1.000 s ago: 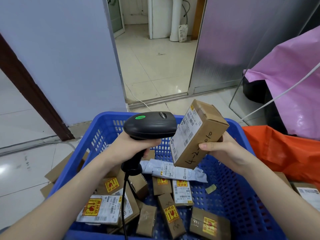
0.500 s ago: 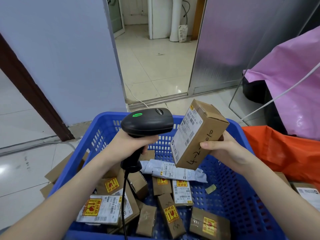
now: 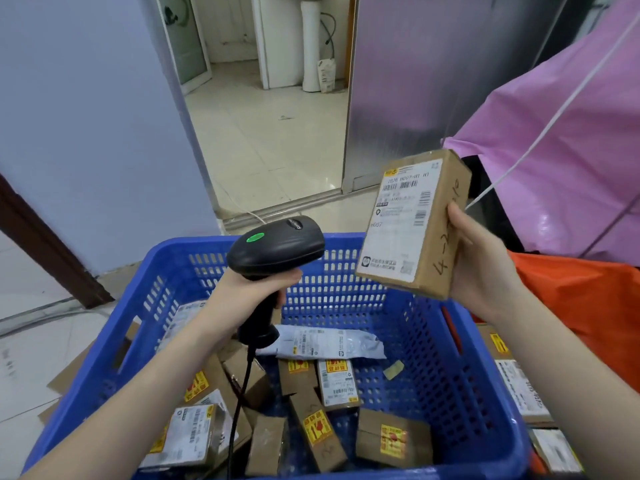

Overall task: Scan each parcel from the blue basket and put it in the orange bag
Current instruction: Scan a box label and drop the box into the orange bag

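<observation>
So the right hand [image 3: 485, 271] is gripping the parcel [image 3: 414, 223] by its side edge, thumb curling over the handwritten brown face, holding it up above the far right corner of the blue basket [image 3: 346, 278]. The orange bag [image 3: 588, 306] is sitting just to the right of that hand, so I'm guessing it's the nearer one for the drop. The box's long axis is running nearly upright, tipping a little to the right at the top.

It's a small brown cardboard box with a white shipping label facing the camera, barcodes showing, marker scrawl down the side. The left hand [image 3: 256, 289] is wrapping its fingers around the handle of the black scanner [image 3: 277, 247], green light on, nose pointing toward the parcel.
</observation>
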Demonstrator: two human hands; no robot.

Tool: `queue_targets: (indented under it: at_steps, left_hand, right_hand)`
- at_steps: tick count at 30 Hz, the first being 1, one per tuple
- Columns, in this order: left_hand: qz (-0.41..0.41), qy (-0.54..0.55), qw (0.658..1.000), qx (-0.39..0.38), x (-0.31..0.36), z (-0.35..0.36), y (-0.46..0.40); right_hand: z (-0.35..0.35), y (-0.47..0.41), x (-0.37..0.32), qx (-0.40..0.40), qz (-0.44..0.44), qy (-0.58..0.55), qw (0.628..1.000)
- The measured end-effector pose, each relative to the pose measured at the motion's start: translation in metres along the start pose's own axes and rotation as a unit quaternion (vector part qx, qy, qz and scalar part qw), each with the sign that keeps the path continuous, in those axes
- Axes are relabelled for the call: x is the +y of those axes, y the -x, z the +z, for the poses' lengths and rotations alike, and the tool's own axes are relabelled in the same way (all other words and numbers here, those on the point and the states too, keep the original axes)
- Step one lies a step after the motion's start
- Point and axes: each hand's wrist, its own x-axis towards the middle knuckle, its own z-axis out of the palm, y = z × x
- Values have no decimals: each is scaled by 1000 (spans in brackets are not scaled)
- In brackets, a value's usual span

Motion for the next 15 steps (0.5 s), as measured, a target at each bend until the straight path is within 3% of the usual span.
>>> queue_targets:
  at_steps: [8,15]
  left_hand:
    - [4,74,994,-83,18,115,-14]
    - [-26,55,988,-143,25,215,-12]
  right_hand:
    - [-53,45,-49,105,-38,-36,993]
    - [-132,98,-52,182,-12,-4,983]
